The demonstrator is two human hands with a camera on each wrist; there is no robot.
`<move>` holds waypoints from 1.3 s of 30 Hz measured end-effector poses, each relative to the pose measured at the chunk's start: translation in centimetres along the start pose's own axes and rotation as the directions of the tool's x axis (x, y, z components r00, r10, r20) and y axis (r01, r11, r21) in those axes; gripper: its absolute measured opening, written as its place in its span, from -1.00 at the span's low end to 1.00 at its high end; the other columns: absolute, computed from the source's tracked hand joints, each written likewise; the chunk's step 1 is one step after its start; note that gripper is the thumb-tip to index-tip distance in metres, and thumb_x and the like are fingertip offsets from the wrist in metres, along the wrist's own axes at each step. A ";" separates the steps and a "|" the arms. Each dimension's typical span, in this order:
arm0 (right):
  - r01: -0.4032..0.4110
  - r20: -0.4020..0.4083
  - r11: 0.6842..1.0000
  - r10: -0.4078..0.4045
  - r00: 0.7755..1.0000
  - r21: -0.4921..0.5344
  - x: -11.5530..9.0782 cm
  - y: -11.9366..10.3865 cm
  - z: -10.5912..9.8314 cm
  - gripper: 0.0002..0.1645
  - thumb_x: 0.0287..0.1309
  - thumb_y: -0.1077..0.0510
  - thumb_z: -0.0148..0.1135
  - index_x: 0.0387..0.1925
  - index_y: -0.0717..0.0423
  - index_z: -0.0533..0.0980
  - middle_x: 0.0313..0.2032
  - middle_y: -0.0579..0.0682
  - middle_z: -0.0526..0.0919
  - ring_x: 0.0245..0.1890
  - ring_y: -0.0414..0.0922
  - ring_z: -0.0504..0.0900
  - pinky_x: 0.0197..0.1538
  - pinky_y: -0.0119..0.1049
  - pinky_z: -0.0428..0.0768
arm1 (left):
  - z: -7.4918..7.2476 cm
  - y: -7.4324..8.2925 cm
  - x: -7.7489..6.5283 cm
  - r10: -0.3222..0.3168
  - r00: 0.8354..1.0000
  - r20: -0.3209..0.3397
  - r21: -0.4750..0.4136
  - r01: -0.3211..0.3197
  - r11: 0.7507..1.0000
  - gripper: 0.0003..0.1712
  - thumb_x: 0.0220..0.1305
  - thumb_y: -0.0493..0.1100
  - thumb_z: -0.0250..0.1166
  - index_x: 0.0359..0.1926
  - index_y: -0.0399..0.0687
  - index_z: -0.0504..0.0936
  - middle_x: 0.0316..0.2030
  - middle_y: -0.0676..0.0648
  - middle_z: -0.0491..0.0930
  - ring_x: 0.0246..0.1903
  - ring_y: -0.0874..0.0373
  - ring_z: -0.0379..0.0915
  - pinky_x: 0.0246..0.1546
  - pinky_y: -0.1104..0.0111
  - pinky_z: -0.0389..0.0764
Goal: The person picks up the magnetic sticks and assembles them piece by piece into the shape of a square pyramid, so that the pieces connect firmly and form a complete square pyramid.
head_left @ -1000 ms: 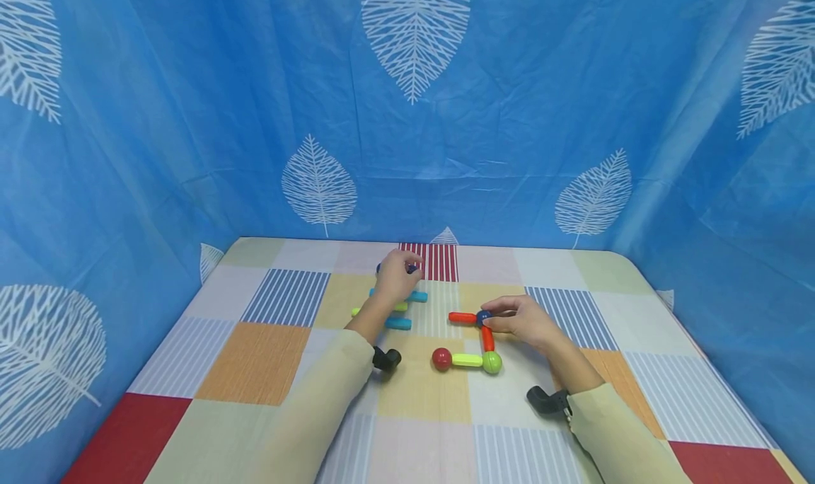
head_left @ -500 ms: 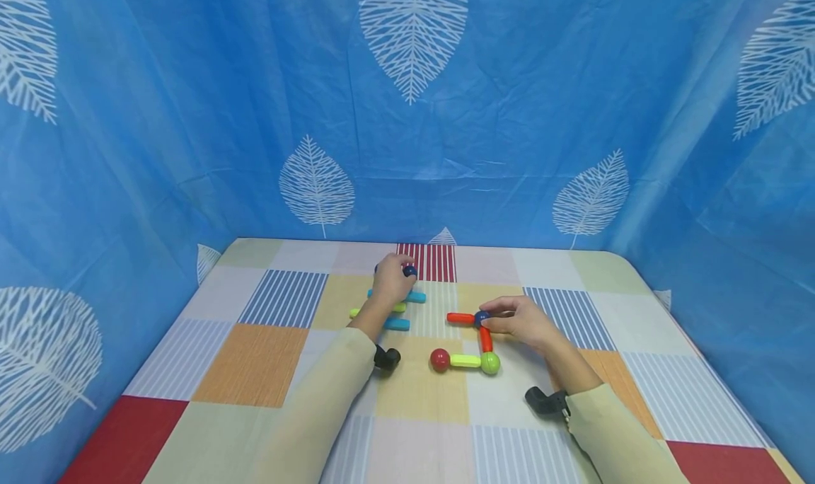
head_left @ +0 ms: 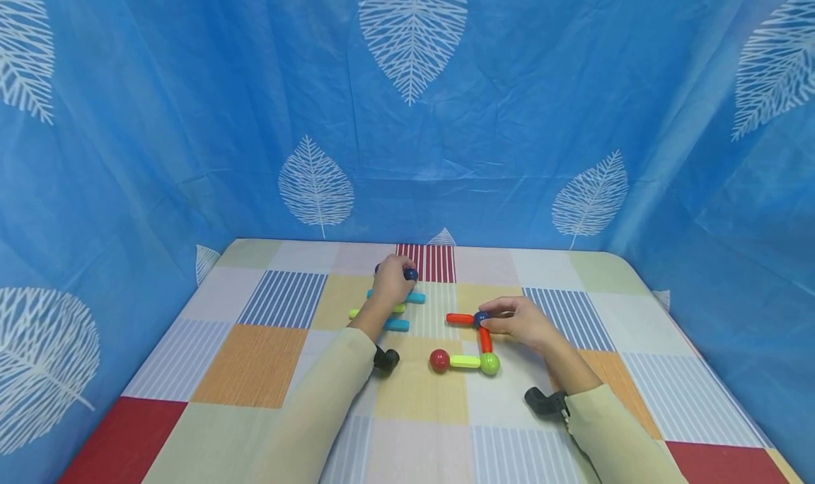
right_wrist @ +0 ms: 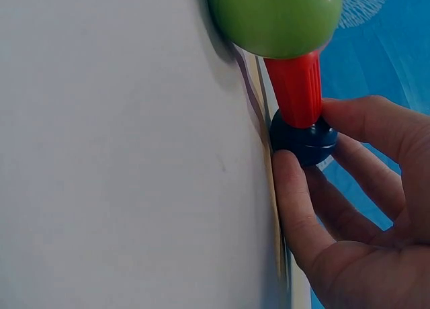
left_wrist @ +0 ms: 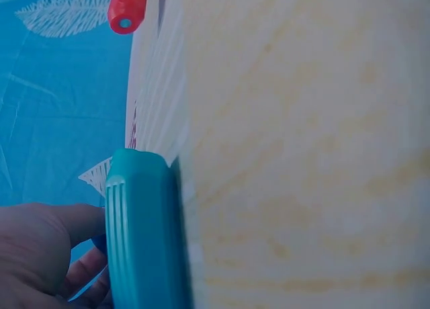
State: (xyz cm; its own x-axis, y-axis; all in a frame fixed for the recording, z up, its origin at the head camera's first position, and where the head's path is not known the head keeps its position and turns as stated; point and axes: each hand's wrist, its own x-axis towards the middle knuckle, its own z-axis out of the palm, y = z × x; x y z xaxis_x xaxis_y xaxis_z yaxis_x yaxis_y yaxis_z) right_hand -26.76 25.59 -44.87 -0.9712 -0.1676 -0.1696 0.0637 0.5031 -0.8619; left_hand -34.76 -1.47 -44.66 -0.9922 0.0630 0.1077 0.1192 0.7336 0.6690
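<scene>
Pinching the first dark blue ball [head_left: 480, 319] between the thumb and fingers of the right hand [head_left: 518, 322], beyond the green ball [head_left: 489, 364] and low over the table. Joining, at that first dark blue ball, two red sticks: a far red stick [head_left: 460, 318], beyond and to the left of the green ball, and a near red stick [head_left: 486, 340], set on the far side of the green ball and meeting it. Extending leftward from the green ball along a yellow-green stick [head_left: 465, 361] to a red ball [head_left: 439, 360].

Curling the left hand [head_left: 391, 279] round a second dark blue ball [head_left: 410, 274], well beyond the green ball and to its left; showing only a sliver of it between thumb and fingers in the left wrist view. Peeking out past that hand's left side, a third dark blue ball [head_left: 377, 268], farther left of the green ball and largely covered.

Lying left of the green ball and a little beyond it, next to the left wrist, an upper blue stick [head_left: 415, 298], a lower blue stick [head_left: 397, 325] and a yellow-green end [head_left: 397, 308]. Cannot tell the full count of sticks there, because of the forearm on top.

Resting on a patchwork tablecloth [head_left: 420, 392], spread on all sides of the green ball. Backed, well beyond the green ball, by a blue curtain [head_left: 414, 165] with white leaf prints.
</scene>
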 end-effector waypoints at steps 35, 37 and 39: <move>-0.002 0.008 1.000 0.002 1.000 0.006 0.1 0.0 -0.1 -0.58 0.12 0.23 0.48 0.06 0.18 0.69 0.04 0.17 0.71 -0.05 -0.02 0.65 -0.12 -0.28 0.66 | -0.9 0.2 -2.7 0.111 0.987 0.116 -0.257 -0.078 0.963 -0.64 0.33 -0.17 0.41 0.14 -0.01 0.68 -0.03 -0.08 0.69 -0.03 0.04 0.60 0.02 0.21 0.70; -0.004 0.009 1.000 0.003 1.000 0.009 0.1 0.0 -0.1 -0.58 0.12 0.23 0.48 0.05 0.18 0.69 0.05 0.17 0.71 -0.05 -0.02 0.65 -0.12 -0.28 0.67 | -1.1 0.4 -3.2 0.138 0.982 0.130 -0.271 -0.099 0.957 -0.63 0.33 -0.19 0.40 0.15 0.01 0.68 0.02 -0.08 0.68 -0.01 0.03 0.61 0.03 0.21 0.70; -0.006 0.009 1.000 0.006 1.000 0.013 0.1 0.0 -0.1 -0.58 0.12 0.23 0.48 0.06 0.18 0.69 0.05 0.17 0.71 -0.05 -0.02 0.65 -0.12 -0.28 0.67 | -1.2 0.5 -3.7 0.167 0.975 0.145 -0.279 -0.121 0.953 -0.62 0.33 -0.19 0.40 0.16 0.03 0.69 0.08 -0.08 0.66 0.01 0.02 0.62 0.04 0.20 0.71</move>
State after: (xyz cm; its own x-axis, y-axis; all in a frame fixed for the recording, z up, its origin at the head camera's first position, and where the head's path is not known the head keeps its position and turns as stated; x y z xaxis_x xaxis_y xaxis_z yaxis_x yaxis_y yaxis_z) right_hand -26.91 25.63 -44.88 -0.9686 -0.1721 -0.1793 0.0729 0.4931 -0.8669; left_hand -30.95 -2.14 -43.86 -0.9531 0.2821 0.1096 0.2440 0.5021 0.8297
